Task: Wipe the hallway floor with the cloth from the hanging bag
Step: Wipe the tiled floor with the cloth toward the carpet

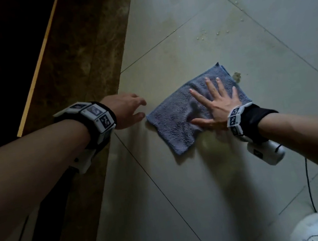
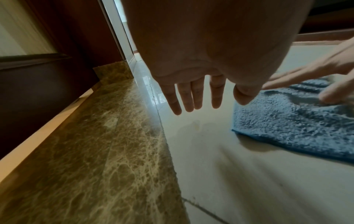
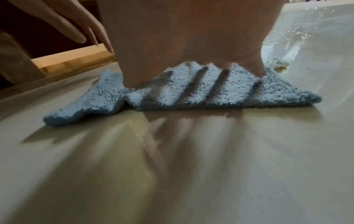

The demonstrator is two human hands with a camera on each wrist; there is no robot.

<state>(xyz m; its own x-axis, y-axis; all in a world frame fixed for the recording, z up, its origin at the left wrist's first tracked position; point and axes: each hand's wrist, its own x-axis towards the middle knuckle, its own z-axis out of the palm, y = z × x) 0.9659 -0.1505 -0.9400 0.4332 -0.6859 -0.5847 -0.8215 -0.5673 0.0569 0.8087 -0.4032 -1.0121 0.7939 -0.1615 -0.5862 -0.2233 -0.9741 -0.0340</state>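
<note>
A blue terry cloth (image 1: 182,112) (image 2: 295,121) (image 3: 191,92) lies flat on the pale tiled hallway floor (image 1: 207,186). My right hand (image 1: 211,101) presses down on it with straight, spread fingers, palm flat. My left hand (image 1: 131,110) hovers just left of the cloth's near corner, fingers (image 2: 187,97) straight and relaxed, holding nothing and clear of the cloth. A small lump of dirt (image 1: 236,76) (image 3: 279,66) sits on the tile at the cloth's far right edge. Scattered droplets (image 1: 211,34) lie further out on the tiles.
A brown marble threshold strip (image 1: 77,92) (image 2: 91,151) runs along the left of the tiles, with a wooden edge (image 1: 39,62) and a dark doorway beyond. A white shoe toe (image 1: 317,228) is at the bottom right. A black cable (image 1: 308,183) hangs from my right wrist device.
</note>
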